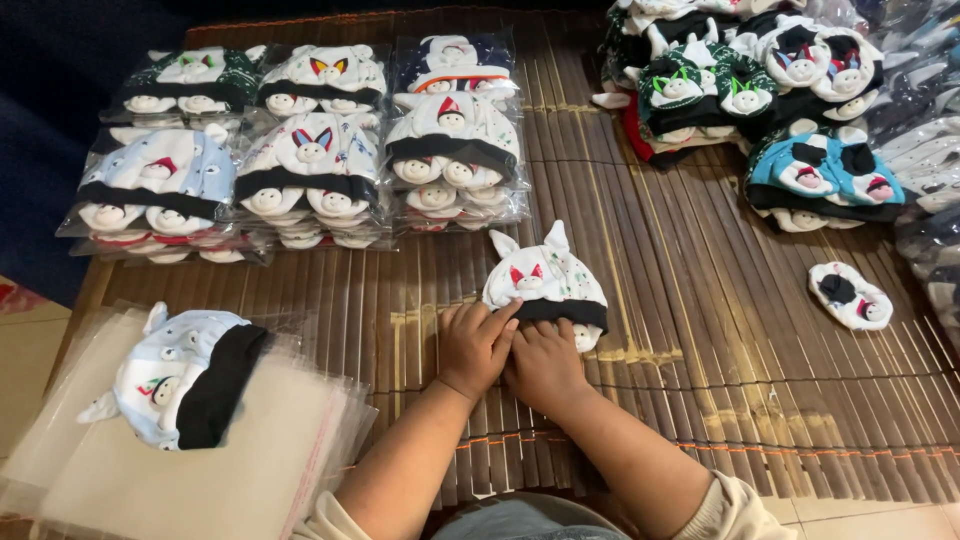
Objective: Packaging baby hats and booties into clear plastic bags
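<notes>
A white baby hat with two ears, a small animal face and a black band lies on the brown bamboo mat. My left hand and my right hand rest side by side at its near edge. Both press on the black band with the fingers bent. A small white piece shows under my right hand; I cannot tell what it is. A light blue hat with a black band lies on a stack of clear plastic bags at the lower left.
Bagged hat sets stand in rows at the back left. A loose heap of hats fills the back right. A pair of white mittens lies alone on the right. Tiled floor shows at the near edge.
</notes>
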